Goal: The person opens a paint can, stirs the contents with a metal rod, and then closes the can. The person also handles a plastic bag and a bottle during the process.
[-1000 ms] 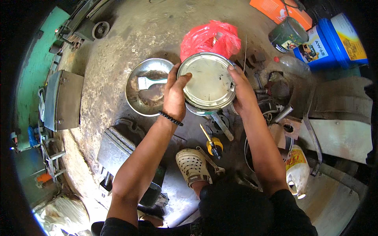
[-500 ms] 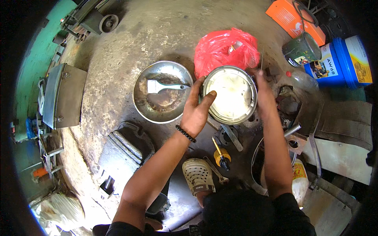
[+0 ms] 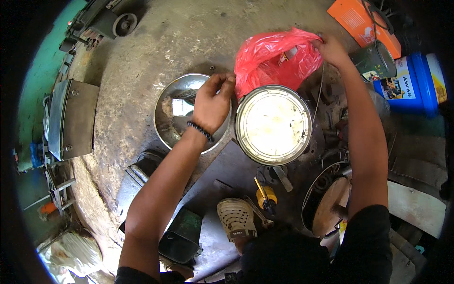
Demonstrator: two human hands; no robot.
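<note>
A red plastic bag (image 3: 265, 52) stands spread between my hands, its mouth stretched wide. My right hand (image 3: 332, 51) grips the bag's far right edge. At its left edge, the fingers of my left hand (image 3: 213, 102) are pinched together on the plastic. Something small with a printed label (image 3: 287, 56) shows inside. Just nearer than the bag is a round metal can (image 3: 273, 125) with a pale, shiny lid, touched by neither hand. Below my left hand lies a steel bowl (image 3: 163, 118), holding a paintbrush (image 3: 182, 108) partly hidden by that hand.
A yellow-and-black tool (image 3: 266, 196) and a flat metal strip (image 3: 283, 180) lie near my shoe (image 3: 236, 215). Blue buckets (image 3: 416, 85), a dark green can (image 3: 376, 61) and an orange machine (image 3: 362, 26) stand at far right. A metal box (image 3: 78, 118) is at left.
Both hands have let go of the can, which now sits a little nearer. My right hand moved up to the bag's far edge, my left to its left edge; the bag's mouth has widened.
</note>
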